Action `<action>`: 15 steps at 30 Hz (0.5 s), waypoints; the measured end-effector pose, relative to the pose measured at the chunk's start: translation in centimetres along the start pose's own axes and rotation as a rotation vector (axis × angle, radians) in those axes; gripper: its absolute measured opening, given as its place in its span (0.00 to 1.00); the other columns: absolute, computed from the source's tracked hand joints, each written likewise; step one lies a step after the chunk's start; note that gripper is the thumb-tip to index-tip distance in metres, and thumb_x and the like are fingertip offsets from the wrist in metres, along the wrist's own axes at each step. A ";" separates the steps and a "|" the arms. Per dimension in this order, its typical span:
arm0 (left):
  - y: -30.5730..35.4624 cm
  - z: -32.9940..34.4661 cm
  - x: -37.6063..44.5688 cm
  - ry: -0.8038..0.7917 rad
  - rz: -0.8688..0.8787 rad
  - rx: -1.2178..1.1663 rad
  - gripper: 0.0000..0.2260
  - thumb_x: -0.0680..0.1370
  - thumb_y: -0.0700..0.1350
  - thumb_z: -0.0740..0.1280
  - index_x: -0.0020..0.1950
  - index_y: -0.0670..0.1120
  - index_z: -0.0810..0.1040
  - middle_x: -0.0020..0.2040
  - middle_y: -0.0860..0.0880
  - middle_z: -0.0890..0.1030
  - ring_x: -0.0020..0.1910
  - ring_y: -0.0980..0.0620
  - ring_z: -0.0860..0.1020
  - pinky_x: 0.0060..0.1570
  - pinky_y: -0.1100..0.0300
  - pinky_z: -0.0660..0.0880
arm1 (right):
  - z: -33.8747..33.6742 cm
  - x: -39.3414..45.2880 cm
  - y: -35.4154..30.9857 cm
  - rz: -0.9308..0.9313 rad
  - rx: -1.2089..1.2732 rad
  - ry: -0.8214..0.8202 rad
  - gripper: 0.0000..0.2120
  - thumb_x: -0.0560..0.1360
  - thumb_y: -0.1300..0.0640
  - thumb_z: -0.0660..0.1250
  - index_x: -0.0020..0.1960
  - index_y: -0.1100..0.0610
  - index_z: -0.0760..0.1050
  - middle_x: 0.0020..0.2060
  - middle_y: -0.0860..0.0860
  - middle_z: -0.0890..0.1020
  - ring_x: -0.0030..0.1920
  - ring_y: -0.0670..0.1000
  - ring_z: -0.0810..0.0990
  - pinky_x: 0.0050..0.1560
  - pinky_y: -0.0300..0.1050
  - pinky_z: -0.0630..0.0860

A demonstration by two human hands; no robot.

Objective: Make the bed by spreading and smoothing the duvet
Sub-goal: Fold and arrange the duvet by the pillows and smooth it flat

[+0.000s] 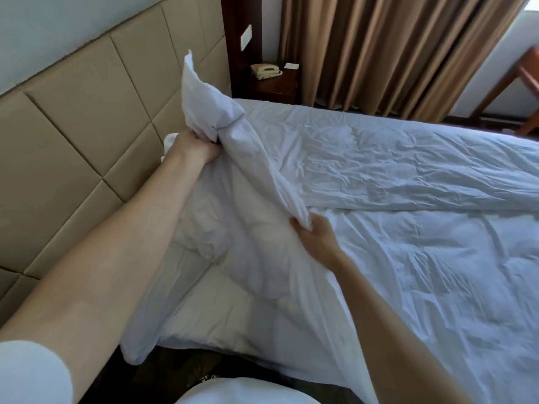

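Spreading is the step in hand: the duvet (379, 176) lies white and rumpled over most of the bed (221, 322), but its top end, nearest the headboard (87, 112), is bunched and lifted instead of lying flat. The left hand (195, 147) is fisted round a gathered wad of that top edge, close to the headboard, with a peak of cloth standing up above the fist. The right hand (316, 233) sits farther from the headboard, its fingers (300, 225) curled over a ridge of the same fold, thumb hidden beneath. Between the two hands the cloth hangs as a raised, slack ridge, and under it, toward the headboard, what looks like a pillow and a strip of bare sheet show.

Next, I judge, the fold needs drawing up toward the headboard and laying down flat, both hands pulling evenly so the edge runs straight, then palms sweeping the creases out away from the headboard.
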State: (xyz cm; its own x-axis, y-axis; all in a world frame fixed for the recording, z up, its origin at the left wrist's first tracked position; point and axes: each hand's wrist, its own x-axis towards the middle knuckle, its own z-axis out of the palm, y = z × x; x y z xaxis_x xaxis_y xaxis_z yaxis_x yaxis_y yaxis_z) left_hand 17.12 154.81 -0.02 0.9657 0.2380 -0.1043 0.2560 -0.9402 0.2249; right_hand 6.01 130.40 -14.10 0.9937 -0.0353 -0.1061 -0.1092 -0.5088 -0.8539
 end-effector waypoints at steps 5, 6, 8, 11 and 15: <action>-1.7 1.3 2.9 -0.086 0.093 0.023 0.20 0.84 0.48 0.54 0.76 0.45 0.62 0.76 0.44 0.65 0.74 0.45 0.64 0.70 0.58 0.62 | -2.9 4.0 -4.3 -0.031 0.011 0.042 0.24 0.75 0.44 0.71 0.28 0.51 0.64 0.22 0.41 0.66 0.25 0.40 0.63 0.28 0.40 0.60; -2.1 1.7 4.0 -0.103 0.130 0.007 0.21 0.85 0.48 0.53 0.77 0.46 0.59 0.77 0.44 0.63 0.75 0.46 0.62 0.71 0.59 0.59 | -3.0 4.8 -5.1 -0.040 -0.027 0.033 0.25 0.74 0.42 0.72 0.28 0.51 0.64 0.21 0.41 0.66 0.24 0.40 0.64 0.27 0.39 0.60; -2.8 1.2 5.6 -0.082 0.162 -0.041 0.22 0.85 0.48 0.53 0.79 0.46 0.56 0.79 0.44 0.59 0.76 0.45 0.59 0.72 0.58 0.56 | -3.1 6.3 -6.5 -0.038 -0.090 0.020 0.22 0.69 0.41 0.76 0.28 0.52 0.69 0.22 0.41 0.72 0.24 0.39 0.70 0.27 0.36 0.64; -4.9 0.6 8.1 -0.099 0.163 -0.096 0.23 0.85 0.46 0.53 0.79 0.45 0.54 0.80 0.44 0.56 0.77 0.46 0.57 0.73 0.59 0.54 | -2.6 8.9 -9.0 0.000 -0.169 0.061 0.20 0.64 0.40 0.79 0.33 0.53 0.76 0.29 0.45 0.79 0.31 0.43 0.77 0.33 0.42 0.71; -8.2 -1.0 10.8 -0.088 0.143 -0.150 0.22 0.84 0.43 0.54 0.79 0.46 0.55 0.78 0.44 0.59 0.76 0.46 0.58 0.72 0.58 0.54 | -0.9 12.4 -13.7 -0.007 -0.205 0.227 0.18 0.65 0.39 0.76 0.32 0.51 0.75 0.31 0.47 0.81 0.34 0.48 0.80 0.32 0.44 0.70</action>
State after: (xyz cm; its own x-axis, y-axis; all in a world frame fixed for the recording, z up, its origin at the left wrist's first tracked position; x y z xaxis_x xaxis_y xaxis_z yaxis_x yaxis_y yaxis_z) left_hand 25.46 165.37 -2.00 0.9867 0.0768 -0.1436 0.1271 -0.9143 0.3846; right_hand 19.88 136.16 -3.31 0.9769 -0.2109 0.0360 -0.1181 -0.6719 -0.7312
